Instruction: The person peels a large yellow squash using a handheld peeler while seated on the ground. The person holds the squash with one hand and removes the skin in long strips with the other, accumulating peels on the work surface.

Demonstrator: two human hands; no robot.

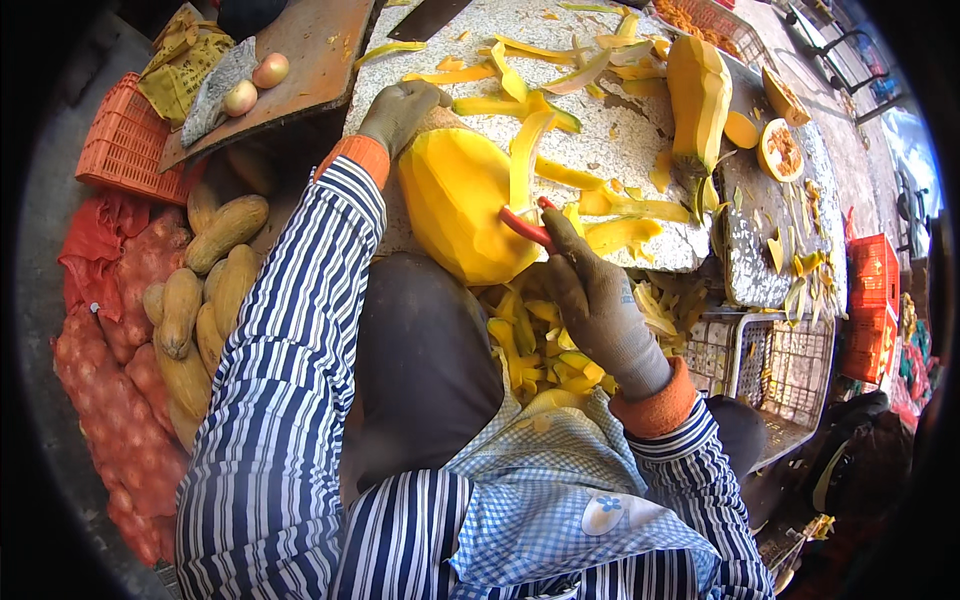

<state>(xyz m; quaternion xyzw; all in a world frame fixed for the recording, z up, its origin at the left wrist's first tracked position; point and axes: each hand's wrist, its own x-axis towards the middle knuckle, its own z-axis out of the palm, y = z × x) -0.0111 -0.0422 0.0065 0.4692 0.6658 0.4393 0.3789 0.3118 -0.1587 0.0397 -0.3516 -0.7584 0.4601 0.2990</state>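
A large, mostly peeled yellow pumpkin lies at the table's near edge, above my knee. My left hand, in a grey-brown work glove, grips its far end, where a brownish patch of skin shows. In my gloved right hand is a red-handled peeler, held against the pumpkin's right side. A long strip of peel rises from the peeler. The blade is mostly hidden by the strip and blur. More peel strips are scattered over the speckled white tabletop.
A peeled pumpkin stands at the right, near cut pumpkin pieces. Peelings heap below the table edge beside a plastic crate. Unpeeled pumpkins and red net sacks of onions lie left. Two onions rest on a board.
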